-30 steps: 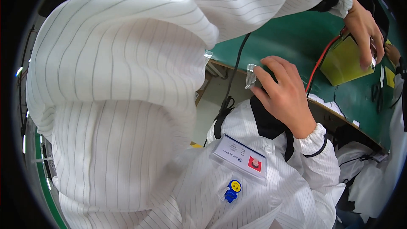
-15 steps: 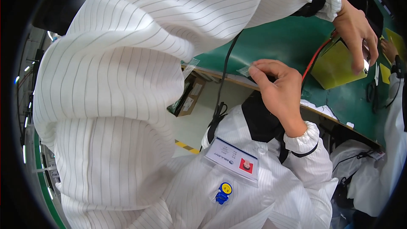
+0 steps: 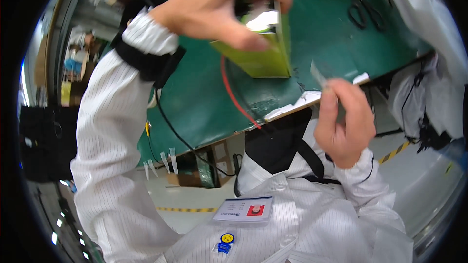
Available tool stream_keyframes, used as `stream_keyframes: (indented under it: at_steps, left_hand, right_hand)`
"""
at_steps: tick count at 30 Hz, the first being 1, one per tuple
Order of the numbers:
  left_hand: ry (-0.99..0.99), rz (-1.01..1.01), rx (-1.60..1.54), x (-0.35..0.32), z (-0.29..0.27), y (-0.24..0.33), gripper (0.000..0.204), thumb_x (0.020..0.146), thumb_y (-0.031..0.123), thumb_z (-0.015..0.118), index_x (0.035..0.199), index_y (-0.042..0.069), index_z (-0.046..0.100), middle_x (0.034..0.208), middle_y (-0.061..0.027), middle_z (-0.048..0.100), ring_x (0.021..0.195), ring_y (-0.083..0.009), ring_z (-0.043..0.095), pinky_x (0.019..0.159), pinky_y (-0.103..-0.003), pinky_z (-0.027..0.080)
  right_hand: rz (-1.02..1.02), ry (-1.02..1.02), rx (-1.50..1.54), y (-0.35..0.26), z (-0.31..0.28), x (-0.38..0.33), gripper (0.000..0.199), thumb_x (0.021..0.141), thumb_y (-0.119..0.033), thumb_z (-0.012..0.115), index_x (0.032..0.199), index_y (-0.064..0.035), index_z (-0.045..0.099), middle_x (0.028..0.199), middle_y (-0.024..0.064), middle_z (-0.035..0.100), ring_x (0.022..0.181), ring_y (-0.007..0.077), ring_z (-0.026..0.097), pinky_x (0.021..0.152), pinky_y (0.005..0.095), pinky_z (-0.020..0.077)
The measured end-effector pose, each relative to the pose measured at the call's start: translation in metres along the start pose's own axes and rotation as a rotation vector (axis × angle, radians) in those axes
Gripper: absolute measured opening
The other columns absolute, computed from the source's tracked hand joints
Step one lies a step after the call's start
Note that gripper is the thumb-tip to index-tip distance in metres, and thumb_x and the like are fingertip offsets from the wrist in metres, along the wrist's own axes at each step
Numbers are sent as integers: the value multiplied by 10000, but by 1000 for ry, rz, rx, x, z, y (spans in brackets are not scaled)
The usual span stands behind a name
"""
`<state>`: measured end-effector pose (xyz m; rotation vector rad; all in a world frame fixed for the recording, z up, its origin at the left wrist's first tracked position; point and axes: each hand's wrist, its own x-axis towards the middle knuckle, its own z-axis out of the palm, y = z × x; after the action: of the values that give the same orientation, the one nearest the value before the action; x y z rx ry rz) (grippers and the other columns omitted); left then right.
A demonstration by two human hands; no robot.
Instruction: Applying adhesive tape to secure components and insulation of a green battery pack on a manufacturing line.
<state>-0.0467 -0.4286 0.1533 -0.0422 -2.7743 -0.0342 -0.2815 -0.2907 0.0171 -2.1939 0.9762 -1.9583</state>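
Observation:
My left hand (image 3: 219, 12) reaches over the top of a yellow-green rectangular block (image 3: 263, 63), thumb on the near side and fingers on the far side. The block stands on the green table (image 3: 190, 112), and its top is dark with a bright, shiny patch. A red wire (image 3: 231, 90) runs from beside it to the table's near edge. To the right, my right hand (image 3: 348, 122) pinches a short strip of clear tape (image 3: 318, 74) between thumb and forefinger. The tape points up, apart from the block, and is slightly blurred.
Black-handled scissors (image 3: 363, 12) lie at the far right. Clear tape strips (image 3: 173, 159) hang from the table's near edge at left, close to a black cable (image 3: 170, 129). Torn white material (image 3: 297, 103) lies along the edge. Another person's white sleeve (image 3: 414, 9) is at right.
The view has swung, so the block and left hand now appear nearer the middle. My left hand now spans the block's top. My right hand, still pinching the tape, is now right of the block.

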Motion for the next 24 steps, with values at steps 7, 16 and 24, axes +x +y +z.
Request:
stream_keyframes:
  at_steps: [7,16,24]
  left_hand:
    - [-217,-746,-304,10,-8,19,689,526,430,723,1089,45,617,1374,-147,444,1204,-317,508,1023,-398,405]
    - [-228,-753,-279,9,-8,21,711,499,428,715,1095,51,624,1376,-142,448,1185,-315,533,992,-398,433]
    - [-215,-751,-292,4,-9,19,710,504,426,719,1116,76,630,1385,-130,445,1202,-319,533,994,-409,445]
  right_hand:
    - [-89,130,-61,30,30,-9,247,771,-40,786,984,22,677,868,101,660,654,238,604,556,337,466]
    - [-151,166,-64,29,44,-8,282,707,-54,797,956,26,692,858,91,659,707,231,616,617,344,481]
    - [-170,151,-34,30,52,-9,314,702,-73,784,987,34,704,884,106,679,747,245,641,654,352,509]
